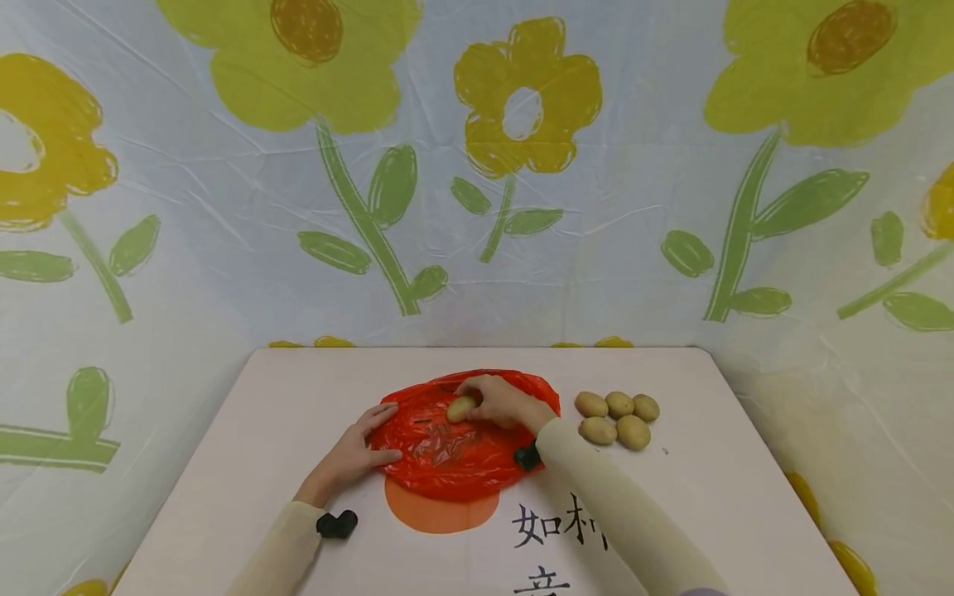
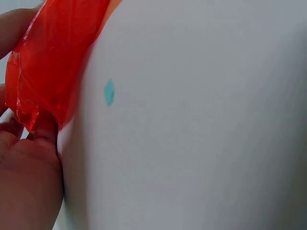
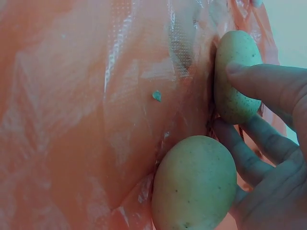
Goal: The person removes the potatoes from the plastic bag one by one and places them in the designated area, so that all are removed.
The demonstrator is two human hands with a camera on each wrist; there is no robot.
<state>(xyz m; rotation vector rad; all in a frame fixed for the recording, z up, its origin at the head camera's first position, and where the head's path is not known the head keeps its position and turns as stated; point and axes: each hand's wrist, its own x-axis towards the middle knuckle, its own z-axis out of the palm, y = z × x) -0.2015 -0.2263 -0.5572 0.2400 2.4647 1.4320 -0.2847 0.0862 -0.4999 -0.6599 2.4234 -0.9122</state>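
Observation:
A red plastic bag (image 1: 447, 447) lies spread flat on the table. My left hand (image 1: 350, 451) holds its left edge, thumb and fingers spread apart; in the left wrist view, part of a finger shows through the red plastic (image 2: 57, 62). Over the bag, my right hand (image 1: 503, 403) pinches a potato (image 1: 461, 408) between thumb and fingers. The right wrist view shows this held potato (image 3: 237, 76) against the plastic, with a second potato (image 3: 194, 184) beside the palm. That second one is hidden under the hand in the head view.
Several potatoes (image 1: 619, 418) sit in a cluster on the table (image 1: 298, 397), right of the bag. An orange printed circle (image 1: 443, 515) and black characters (image 1: 537, 526) mark the tabletop. Flower-patterned cloth (image 1: 559, 290) hangs behind and at both sides.

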